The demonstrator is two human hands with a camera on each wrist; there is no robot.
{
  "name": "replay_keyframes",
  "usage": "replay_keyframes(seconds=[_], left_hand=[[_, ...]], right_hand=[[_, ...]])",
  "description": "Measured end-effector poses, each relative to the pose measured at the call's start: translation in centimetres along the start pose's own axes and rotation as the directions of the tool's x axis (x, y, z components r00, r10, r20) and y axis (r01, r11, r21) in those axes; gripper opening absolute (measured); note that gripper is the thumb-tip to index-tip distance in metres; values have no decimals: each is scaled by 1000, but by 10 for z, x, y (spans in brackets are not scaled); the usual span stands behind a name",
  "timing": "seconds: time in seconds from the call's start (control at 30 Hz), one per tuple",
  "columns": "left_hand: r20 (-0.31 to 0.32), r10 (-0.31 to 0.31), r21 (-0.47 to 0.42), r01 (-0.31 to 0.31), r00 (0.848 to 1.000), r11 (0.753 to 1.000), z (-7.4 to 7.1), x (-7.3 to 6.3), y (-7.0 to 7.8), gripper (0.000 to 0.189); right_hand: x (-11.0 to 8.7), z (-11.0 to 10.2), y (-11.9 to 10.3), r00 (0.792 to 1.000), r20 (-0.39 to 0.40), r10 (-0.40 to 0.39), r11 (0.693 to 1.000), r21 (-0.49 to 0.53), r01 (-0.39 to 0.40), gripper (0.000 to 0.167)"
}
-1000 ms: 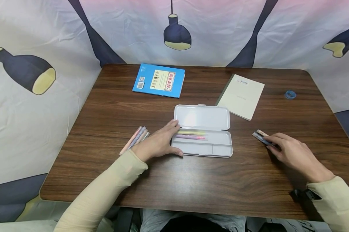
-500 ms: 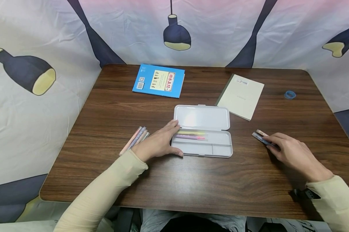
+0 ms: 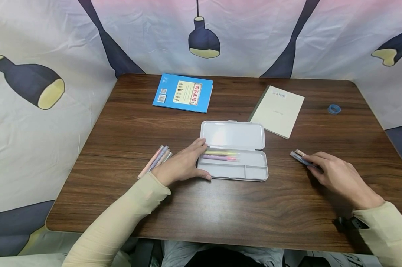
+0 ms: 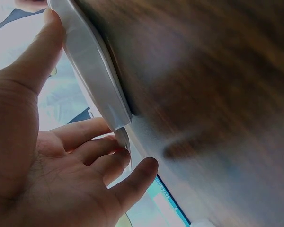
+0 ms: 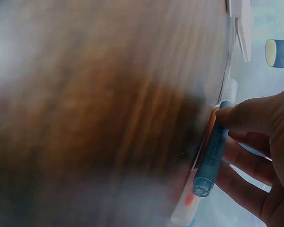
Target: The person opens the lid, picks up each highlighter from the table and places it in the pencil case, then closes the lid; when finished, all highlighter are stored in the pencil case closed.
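Observation:
A white pencil case (image 3: 257, 172) lies unfolded on the table, its lid (image 3: 232, 134) tipped back. Several thin yellow and purple pens (image 3: 217, 157) lie in its upper compartment. My left hand (image 3: 180, 165) holds the case's left end, thumb at the near edge and fingers at the far side. In the left wrist view the thumb (image 4: 42, 54) touches the case wall (image 4: 87, 59). Over on the right, my right hand (image 3: 337, 178) pinches a blue-grey marker (image 5: 212, 158) between thumb and fingers. A second, orange-and-white marker (image 5: 185, 205) lies right beside it, partly hidden.
Left of the case, several pastel pens (image 3: 153, 162) lie bunched beside the left wrist. A blue book (image 3: 169, 92) is at the back left, a cream notebook (image 3: 281, 111) behind the case, and a blue tape roll (image 3: 334, 109) at the back right of the brown table (image 3: 221, 211).
My right hand has shifted very slightly, and the blue-grey marker now covers a little more of the marker beside it. The left hand and the case stay where they were.

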State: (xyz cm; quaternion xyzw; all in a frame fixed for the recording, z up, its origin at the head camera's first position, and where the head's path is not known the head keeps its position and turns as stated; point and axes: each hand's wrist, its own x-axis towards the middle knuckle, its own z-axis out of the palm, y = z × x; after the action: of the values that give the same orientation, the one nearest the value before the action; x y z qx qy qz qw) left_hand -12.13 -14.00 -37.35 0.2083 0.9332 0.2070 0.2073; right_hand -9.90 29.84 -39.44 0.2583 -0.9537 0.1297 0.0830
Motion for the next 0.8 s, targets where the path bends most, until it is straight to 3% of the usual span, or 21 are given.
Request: replay_keyframes(seconds=[0.3,0.6,0.8], left_hand=[[-8,5,4,-5,1000,1000,0,0,-1,109],[-9,7,-1,-7,1000,1000,-1,-1,0,109],[-3,4,-4,-4,1000,1000,0,0,0,109]], right_hand=[[20,-3,-11,999,-38,-19,1000,-9,19,40],[55,-1,-32,987,-61,-148,989,0,149,38],[80,10,-56,953,-78,-294,955,21,296,32]])
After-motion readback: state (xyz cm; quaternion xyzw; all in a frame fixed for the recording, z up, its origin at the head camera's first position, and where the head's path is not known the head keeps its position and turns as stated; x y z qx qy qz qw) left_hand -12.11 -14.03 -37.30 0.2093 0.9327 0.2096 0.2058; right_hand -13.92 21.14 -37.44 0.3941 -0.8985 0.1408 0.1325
